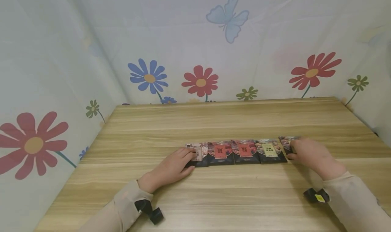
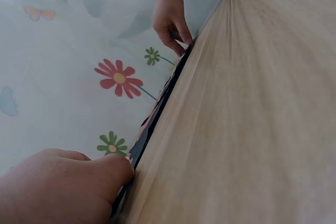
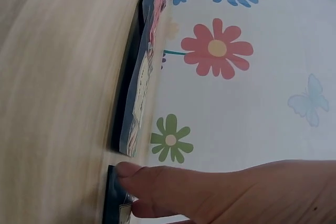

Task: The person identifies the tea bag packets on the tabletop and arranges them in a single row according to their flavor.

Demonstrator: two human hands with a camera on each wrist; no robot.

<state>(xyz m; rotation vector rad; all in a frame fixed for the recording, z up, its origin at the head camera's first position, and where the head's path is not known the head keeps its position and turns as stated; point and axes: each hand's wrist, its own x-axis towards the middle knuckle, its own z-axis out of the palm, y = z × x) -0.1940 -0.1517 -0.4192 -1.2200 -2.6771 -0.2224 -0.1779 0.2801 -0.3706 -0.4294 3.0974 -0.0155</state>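
Several flat dark food packets with printed fronts lie side by side in a row. My left hand [image 1: 172, 166] rests on the leftmost packet [image 1: 200, 157], partly covering it, and its thumb touches the near edge. To the right lie two packets with red labels, the first [image 1: 220, 153] and the second [image 1: 245, 151]. Beside them is a packet with a pale yellow label [image 1: 270, 151]. Across a small gap, my right hand [image 1: 314, 157] holds the rightmost packet [image 1: 284, 142] between thumb and fingers, hiding most of it. In the right wrist view that packet [image 3: 111, 195] lies low on the table.
The wood-grain table [image 1: 213, 198] extends in front of and behind the row. A white cloth backdrop [image 1: 171, 28] with printed flowers and a butterfly stands along its far and side edges. Small black devices are worn on the left wrist [image 1: 149, 211] and right wrist [image 1: 316, 195].
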